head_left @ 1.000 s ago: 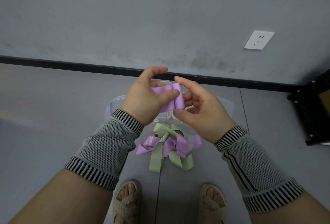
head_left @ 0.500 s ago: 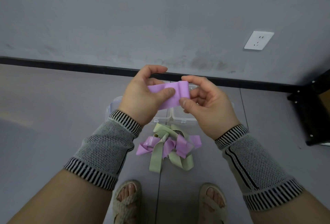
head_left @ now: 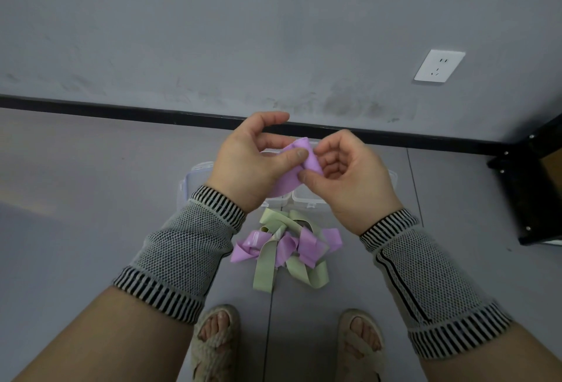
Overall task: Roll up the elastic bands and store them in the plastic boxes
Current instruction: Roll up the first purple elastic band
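The grey floor (head_left: 91,199) ran to a grey wall with a black skirting strip (head_left: 121,110) and a white wall socket (head_left: 439,65). On the floor, just beyond the person's sandalled feet (head_left: 217,339), sat two clear plastic boxes side by side, the left box (head_left: 194,180) and the right box (head_left: 307,197), mostly hidden under the hands. Nearer, touching the boxes' front edge, lay a loose tangle of lilac and pale-green elastic bands (head_left: 286,247).

The lilac elastic band being rolled (head_left: 296,168) was held up directly over the boxes, its roll axis running near to far, loose tail hanging near and left. The left hand (head_left: 252,165) pinched that tail with the thumb across it. The right hand (head_left: 349,174) pinched the rolled end, fingers curled. The roll looked part-wound, so the drop should go straight down, either box about equally close.
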`<state>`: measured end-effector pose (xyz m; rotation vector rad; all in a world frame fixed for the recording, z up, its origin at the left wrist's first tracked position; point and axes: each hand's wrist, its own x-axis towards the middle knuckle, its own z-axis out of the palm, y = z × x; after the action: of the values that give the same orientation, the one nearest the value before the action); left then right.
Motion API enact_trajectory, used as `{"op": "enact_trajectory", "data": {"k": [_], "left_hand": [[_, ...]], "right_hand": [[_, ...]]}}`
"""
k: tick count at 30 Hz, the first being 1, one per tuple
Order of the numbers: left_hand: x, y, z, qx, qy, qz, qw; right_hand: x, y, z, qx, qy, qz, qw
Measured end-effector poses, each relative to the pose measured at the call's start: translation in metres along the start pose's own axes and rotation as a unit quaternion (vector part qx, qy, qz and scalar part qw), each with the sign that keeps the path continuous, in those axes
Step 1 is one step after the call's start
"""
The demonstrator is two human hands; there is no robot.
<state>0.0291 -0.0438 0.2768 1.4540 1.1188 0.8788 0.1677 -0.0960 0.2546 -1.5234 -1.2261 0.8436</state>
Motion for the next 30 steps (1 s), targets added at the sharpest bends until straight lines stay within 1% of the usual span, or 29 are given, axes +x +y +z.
{"op": "enact_trajectory", "data": {"k": [3,5,7,9,14,18,21,25,27,30], "left_hand": [[0.0013,0.0002,-0.0013,-0.02,0.0,-0.013,1.0],[0.0021,-0.002,-0.0012,-0.068,-0.006,-0.034,0.997],[0.0031,-0.0051,-0.0009,-0.11,-0.011,-0.054,0.992],[0.0025,-0.0061,-0.0006,-0.123,-0.018,-0.059,0.991],[-0.0003,-0.0049,0.0008,-0.076,-0.028,-0.056,0.995],[-0.0003,-0.0034,-0.0001,-0.049,-0.035,-0.053,0.997],[-0.0004,-0.0016,-0.0012,-0.041,-0.022,-0.042,0.998],[-0.0015,0.0,-0.0024,-0.008,0.003,-0.013,1.0],[-0.0015,-0.0007,-0.0025,0.011,0.007,-0.004,1.0],[-0.0003,-0.0022,-0.0017,-0.001,0.002,-0.022,1.0]], "right_hand": [[0.0004,-0.0014,-0.0007,0.028,0.039,-0.008,0.999],[0.0001,-0.0038,-0.0016,0.076,0.055,-0.009,0.996],[-0.0008,-0.0049,-0.0017,0.125,0.045,0.0,0.991],[-0.0014,-0.005,-0.0016,0.144,0.036,0.017,0.989],[0.0006,-0.0047,-0.0011,0.103,0.058,0.009,0.993],[0.0002,-0.0055,-0.0022,0.107,0.052,0.006,0.993],[-0.0001,-0.007,-0.002,0.11,0.044,0.005,0.993],[0.0008,-0.0058,-0.0034,0.154,0.037,0.045,0.986],[0.0005,-0.005,-0.004,0.151,0.038,0.059,0.986],[0.0016,-0.0037,-0.0044,0.159,0.037,0.064,0.985]]}}
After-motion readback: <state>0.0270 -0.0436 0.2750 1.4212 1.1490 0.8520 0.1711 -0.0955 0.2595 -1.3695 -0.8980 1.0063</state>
